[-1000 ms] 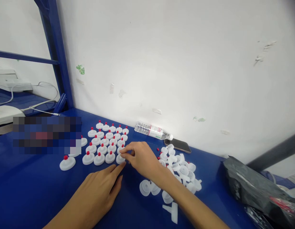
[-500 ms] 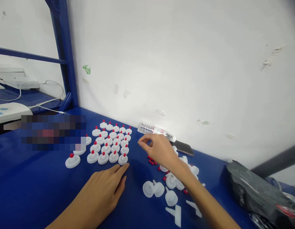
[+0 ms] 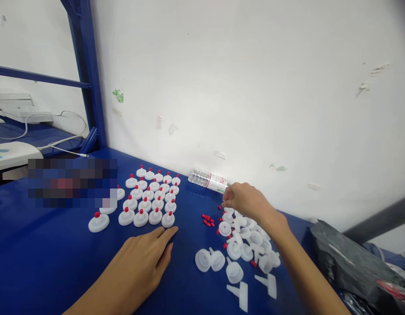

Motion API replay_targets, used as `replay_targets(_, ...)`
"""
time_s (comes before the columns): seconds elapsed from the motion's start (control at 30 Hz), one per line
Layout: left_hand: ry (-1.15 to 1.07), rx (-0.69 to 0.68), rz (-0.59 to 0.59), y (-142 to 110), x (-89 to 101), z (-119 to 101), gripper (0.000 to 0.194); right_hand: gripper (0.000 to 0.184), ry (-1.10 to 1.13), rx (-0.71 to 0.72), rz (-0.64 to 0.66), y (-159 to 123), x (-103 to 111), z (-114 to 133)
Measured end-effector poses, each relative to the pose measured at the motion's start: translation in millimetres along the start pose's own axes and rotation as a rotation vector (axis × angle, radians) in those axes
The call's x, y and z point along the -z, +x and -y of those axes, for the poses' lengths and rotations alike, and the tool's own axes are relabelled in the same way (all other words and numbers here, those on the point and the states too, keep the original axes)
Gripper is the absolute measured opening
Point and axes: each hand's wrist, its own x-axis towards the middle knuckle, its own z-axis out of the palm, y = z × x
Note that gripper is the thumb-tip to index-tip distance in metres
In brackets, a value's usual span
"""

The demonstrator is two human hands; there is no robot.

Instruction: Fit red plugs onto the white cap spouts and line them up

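Observation:
On the blue table (image 3: 41,258) stand rows of white plastic caps with red tips (image 3: 149,197). My left hand (image 3: 141,260) lies flat and open, its fingertips just short of the nearest capped piece (image 3: 168,219). My right hand (image 3: 245,200) hovers with curled fingers over the far end of a loose pile of white caps (image 3: 245,245); I cannot see whether anything is in it. A small cluster of loose red tips (image 3: 207,219) lies between the rows and the pile.
A clear water bottle (image 3: 207,179) lies along the white wall, with a dark phone hidden mostly behind my right hand. A black plastic bag (image 3: 353,262) sits at the right. A blue shelf post (image 3: 87,74) stands at the left, with white devices and a cable (image 3: 12,151) beyond.
My right hand left the last capped piece in the front row and swung right to the far end of the loose pile. The left hand stayed flat in place.

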Motion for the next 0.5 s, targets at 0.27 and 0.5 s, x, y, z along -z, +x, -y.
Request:
replay_targets(0.27,0.016,-0.106,-0.041,-11.9,-6.6,-19.0,0.054,0.011,0.016,0.023,0.121,-3.0,4.5,2.2)
replay_targets(0.5,0.156,-0.307,0.039,-10.8,-14.3,-49.3,0.057,0.009,0.008,0.036,0.196,-1.7,-0.6,13.1)
